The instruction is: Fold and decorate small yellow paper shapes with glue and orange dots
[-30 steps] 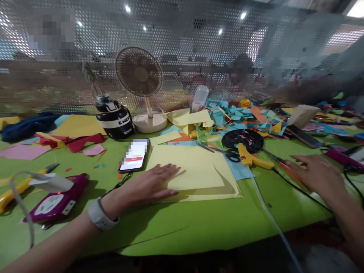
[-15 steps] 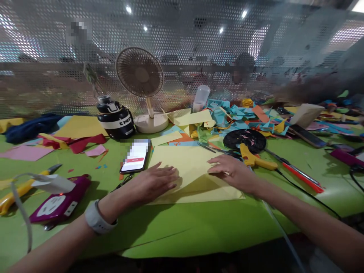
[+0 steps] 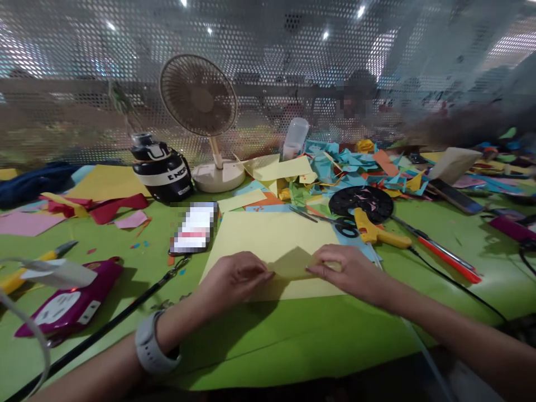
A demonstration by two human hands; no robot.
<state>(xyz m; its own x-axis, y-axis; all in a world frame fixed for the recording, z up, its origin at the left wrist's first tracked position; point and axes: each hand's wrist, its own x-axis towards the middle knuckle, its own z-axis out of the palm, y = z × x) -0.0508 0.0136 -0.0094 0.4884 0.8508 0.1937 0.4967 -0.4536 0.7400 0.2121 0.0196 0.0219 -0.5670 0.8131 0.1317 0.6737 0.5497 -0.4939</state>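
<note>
A pale yellow paper sheet [image 3: 247, 229] lies on the green table in front of me. Between my hands a darker fold of yellow paper [image 3: 291, 265] is raised; whether it is a separate piece or part of the sheet below, I cannot tell. My left hand [image 3: 234, 279], a grey watch on its wrist, pinches the paper's left end between thumb and fingers. At the right end, my right hand [image 3: 349, 273] pinches it the same way. Scissors [image 3: 345, 225] and a yellow glue gun [image 3: 379, 234] lie just beyond my right hand.
A phone [image 3: 195, 228] lies left of the sheet, beside a black strap [image 3: 125, 312]. A fan [image 3: 220, 176] and a black bottle [image 3: 163, 178] stand behind. Paper scraps [image 3: 352, 164] are heaped at the back. A red cutter [image 3: 450, 259] lies right, a purple power strip [image 3: 75, 301] left.
Both hands have gone from lying spread over the paper to pinching it, drawn slightly nearer to me. The view has shifted a little, and the black strap now shows at left.
</note>
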